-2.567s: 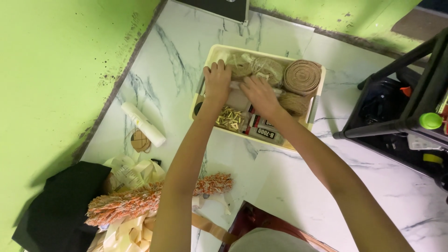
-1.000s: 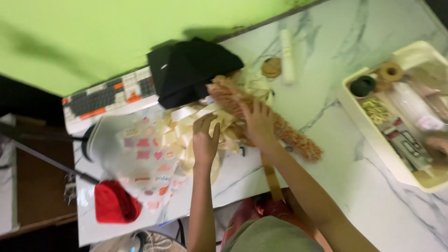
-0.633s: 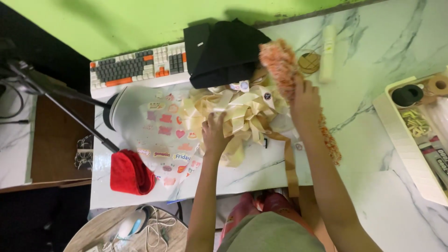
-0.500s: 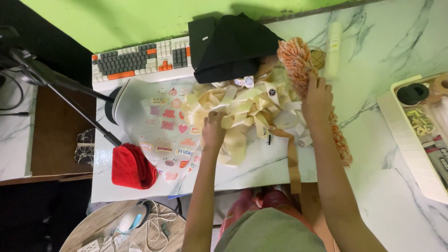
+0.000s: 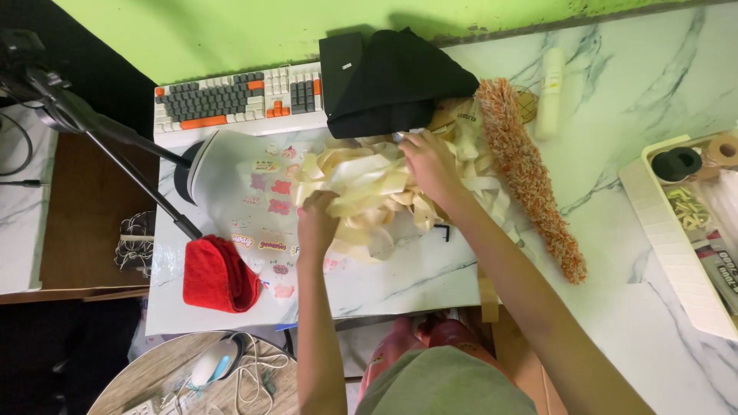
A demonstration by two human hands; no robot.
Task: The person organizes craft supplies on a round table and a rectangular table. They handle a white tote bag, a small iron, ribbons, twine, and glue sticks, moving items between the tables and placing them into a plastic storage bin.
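Ribbon, cream-coloured and heaped in loose loops (image 5: 377,196), lies at the middle of the frame on the white marbled worktop (image 5: 615,154). The left hand (image 5: 319,219) sits at the pile's lower left edge, fingers curled into the loops in a closed grip on a few strands. The right hand (image 5: 427,165) rests on the pile's upper right part, fingers bent down into the ribbon; whether its grip has closed on a strand cannot be told.

Directly above the pile a black cloth bag (image 5: 392,81) touches its upper edge, and a grey, white and orange keyboard (image 5: 238,100) runs along the green wall (image 5: 231,31) at the upper left. A sheet with small pink stickers (image 5: 265,207) lies just left of the ribbon, with a red cloth (image 5: 219,273) near the worktop's lower left edge. To the right, a long orange-and-white fuzzy strip (image 5: 530,177) slants down beside the pile, a white tube (image 5: 550,92) above it. Bare marble opens between that strip and the cream tray (image 5: 669,238) at the right edge of the frame. A black tripod leg (image 5: 115,154) crosses the upper left.
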